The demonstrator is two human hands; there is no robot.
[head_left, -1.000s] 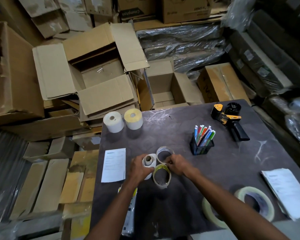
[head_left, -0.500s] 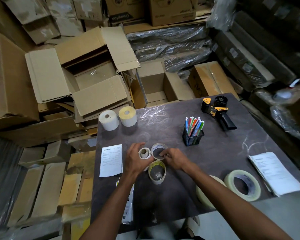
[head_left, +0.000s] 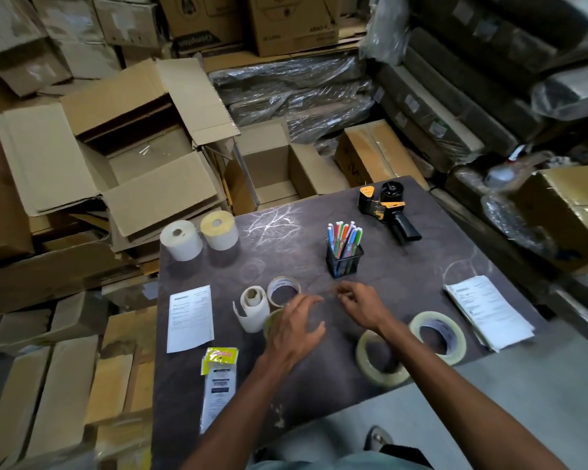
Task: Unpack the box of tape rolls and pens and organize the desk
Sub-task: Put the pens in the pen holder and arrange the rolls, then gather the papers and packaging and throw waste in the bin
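Dark desk (head_left: 421,290) seen from above, both hands over its middle. Left hand (head_left: 294,330) hangs palm down with fingers spread and relaxed, holding nothing; it covers most of a yellowish tape roll (head_left: 271,322), contact unclear. Right hand (head_left: 362,305) hovers just right of it, fingers loosely bent, nothing in its grip. Small clear tape roll (head_left: 283,291) lies flat just ahead of the left fingertips, with a white paper roll (head_left: 254,308) standing beside it, loose end curling out. Two wide tape rolls near the front edge: one (head_left: 438,335) flat right of the right forearm, another (head_left: 370,362) partly under that forearm. Mesh pen cup (head_left: 344,261) full of coloured pens (head_left: 345,235) stands mid-desk; tape dispenser (head_left: 387,206) sits at the far right corner. Two label rolls, white (head_left: 181,239) and yellow-topped (head_left: 219,230), stand at the far left corner. Single sheet (head_left: 190,318) on the left, paper stack (head_left: 489,312) on the right, packet (head_left: 218,378) at front left. Open cardboard box (head_left: 275,171) sits behind the desk.
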